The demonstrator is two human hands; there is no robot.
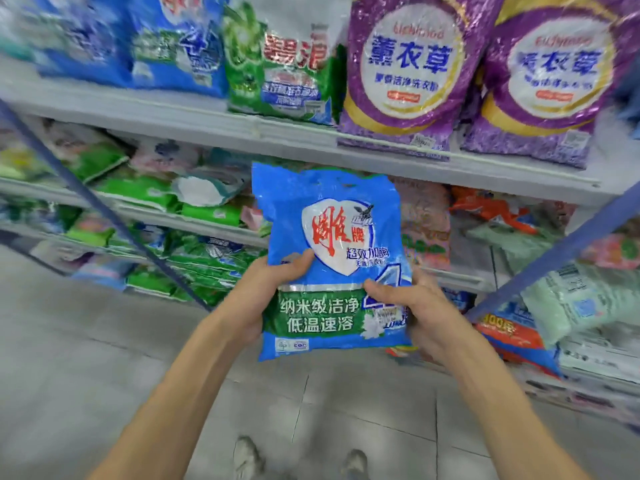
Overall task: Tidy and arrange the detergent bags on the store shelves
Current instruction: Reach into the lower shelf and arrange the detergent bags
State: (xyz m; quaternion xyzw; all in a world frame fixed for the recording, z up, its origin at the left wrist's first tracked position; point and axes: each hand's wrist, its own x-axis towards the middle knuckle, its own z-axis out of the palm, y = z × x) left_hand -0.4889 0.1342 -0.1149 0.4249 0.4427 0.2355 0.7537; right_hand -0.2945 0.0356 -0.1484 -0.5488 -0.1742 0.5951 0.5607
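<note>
I hold a blue detergent bag (332,244) upright in front of the shelves, its front with a white shield and a green band facing me. My left hand (266,289) grips its lower left edge, thumb across the front. Gripping the lower right edge is my right hand (412,306), fingers over the green band. On the upper shelf (207,123) stand blue bags (166,39), a green and white bag (280,67) and two purple bags (405,71), (550,81).
Lower shelves (194,223) at the left hold several green and pink bags lying flat. Orange, pink and pale green bags (571,299) fill the right shelves. Blue diagonal braces (104,209), (554,254) cross the racks. Grey tiled floor (86,358) and my shoes (298,460) lie below.
</note>
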